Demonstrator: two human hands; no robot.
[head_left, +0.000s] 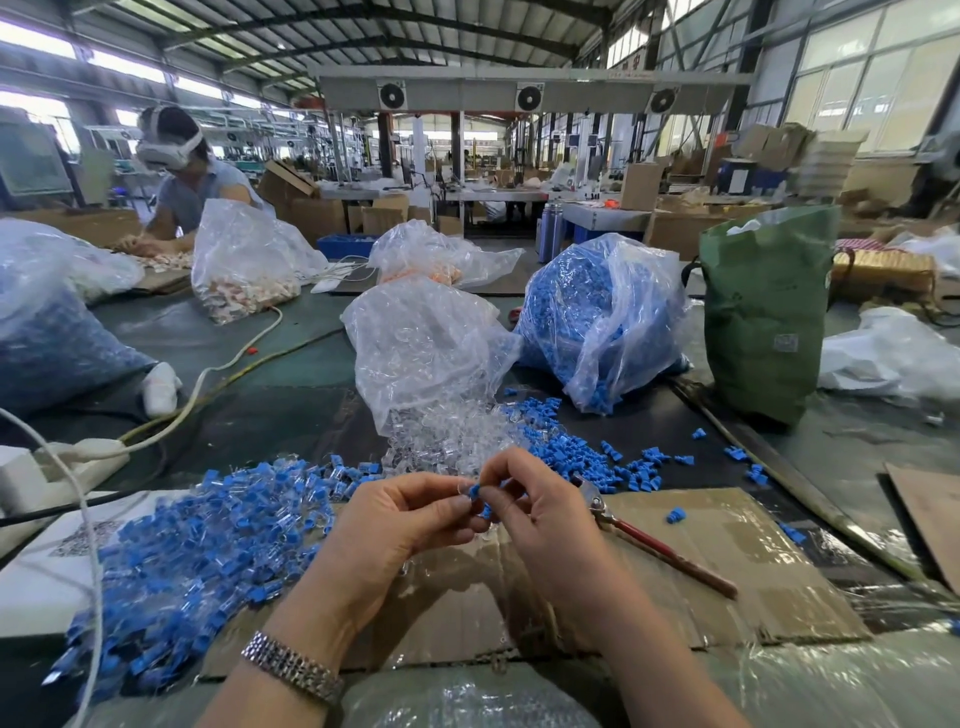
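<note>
Part: small blue plastic cap (474, 491), sitting between both hands' fingertips at frame centre, over the brown cardboard sheet (701, 561).
Handling: probably featherlight, stiff, slick and easy to drop. Best pinching its sides and going gentle.
Left hand (410, 514): fingers curling, thumb and forefinger pinching the cap.
Right hand (530, 506): fingertips gripping the same cap from 3 o'clock.
Supply: loose blue caps (571, 452) lying at 1 o'clock.

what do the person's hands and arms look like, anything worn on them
Both forearms are bare, with no sleeves in view and no gloves. The left hand has a silver metal link band round its wrist, like a watch strap. The right hand and its wrist wear nothing.
</note>
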